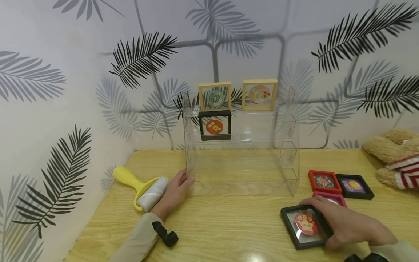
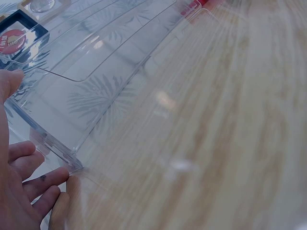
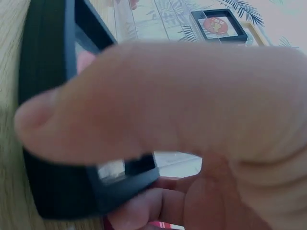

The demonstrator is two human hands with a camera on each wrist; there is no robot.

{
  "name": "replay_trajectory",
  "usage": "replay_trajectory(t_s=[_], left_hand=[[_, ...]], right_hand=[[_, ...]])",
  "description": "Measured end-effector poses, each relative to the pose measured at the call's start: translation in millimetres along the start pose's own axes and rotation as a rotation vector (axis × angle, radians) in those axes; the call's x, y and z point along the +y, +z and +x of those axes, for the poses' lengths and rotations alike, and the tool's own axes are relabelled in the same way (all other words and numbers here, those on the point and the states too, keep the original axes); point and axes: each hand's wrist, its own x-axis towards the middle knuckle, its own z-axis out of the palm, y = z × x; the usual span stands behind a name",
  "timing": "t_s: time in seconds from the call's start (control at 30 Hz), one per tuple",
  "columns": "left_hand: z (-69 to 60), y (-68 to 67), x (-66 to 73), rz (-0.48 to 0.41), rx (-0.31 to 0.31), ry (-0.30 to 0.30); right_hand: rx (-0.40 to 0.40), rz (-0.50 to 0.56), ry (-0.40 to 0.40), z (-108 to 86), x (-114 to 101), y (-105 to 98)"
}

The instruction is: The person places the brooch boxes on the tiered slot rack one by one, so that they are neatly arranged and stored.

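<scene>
A clear acrylic tiered rack [image 1: 242,187] stands against the wall. My left hand [image 1: 176,191] rests by its lower left corner, with fairly straight fingers [image 2: 45,184] near the side panel's edge. My right hand [image 1: 348,222] grips a black square frame [image 1: 289,227] by its right side, thumb across the rim in the right wrist view. Inside that frame is a red round badge with a yellow star [image 1: 306,223]. On the rack sit two yellow frames, one with a green badge [image 1: 215,98] and one with a beige badge [image 1: 259,94]. Below them leans a black frame with an orange-red badge [image 1: 214,126].
Right of the rack lie a red frame [image 1: 324,181], a black frame with a purple picture [image 1: 354,185] and a pink frame [image 1: 340,200] partly behind my right hand. A plush toy [image 1: 397,145] is at the far right. A yellow-handled lint roller [image 1: 152,194] lies left.
</scene>
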Motion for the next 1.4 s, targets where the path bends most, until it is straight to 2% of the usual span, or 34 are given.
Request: replay_trajectory(t_s=[0.17,0.27,0.3,0.43,0.5,0.53,0.77,0.87,1.0,1.17,1.3,1.4], left_hand=[[-0.4,1.1,1.0,-0.004,-0.001,0.006],[-0.5,1.6,1.9,0.003,-0.003,0.009],[-0.5,1.5,1.9,0.002,-0.002,0.007],[0.0,0.1,0.0,0.001,-0.004,0.005],[-0.3,-0.4,-0.7,-0.001,-0.004,0.007],[-0.5,-0.4,-1.1,-0.003,-0.006,0.008],[-1.5,0.7,-1.0,-0.003,-0.010,0.015],[-1.0,0.0,-1.7,0.001,-0.013,0.014],[1.5,2.9,-0.6,-0.004,0.003,0.011],[0.9,1.6,0.0,-0.007,-0.003,0.014],[1.3,0.7,-2.4,-0.004,-0.003,0.002],[0.7,-0.1,-2.2,0.008,-0.004,0.006]], right_hand=[[0.062,0.069,-0.074,-1.2,-0.6,1.1],[0.041,0.205,-0.071,-0.1,-3.2,-1.3],[0.026,0.283,-0.077,0.7,-3.9,-2.2],[0.092,0.421,-0.112,3.3,-3.5,-5.3],[0.140,0.436,-0.126,4.3,-2.4,-5.4],[0.174,0.410,-0.122,4.5,-2.0,-5.6],[0.217,0.557,-0.113,7.7,-7.1,-7.4],[0.287,0.568,-0.102,10.6,-14.0,-9.8],[0.390,0.512,-0.065,13.7,-23.0,-18.8],[0.481,0.489,-0.104,26.5,-34.4,-33.7],[0.528,0.427,-0.092,40.6,-47.0,-55.0],[0.578,0.428,-0.154,53.4,-55.4,-72.4]])
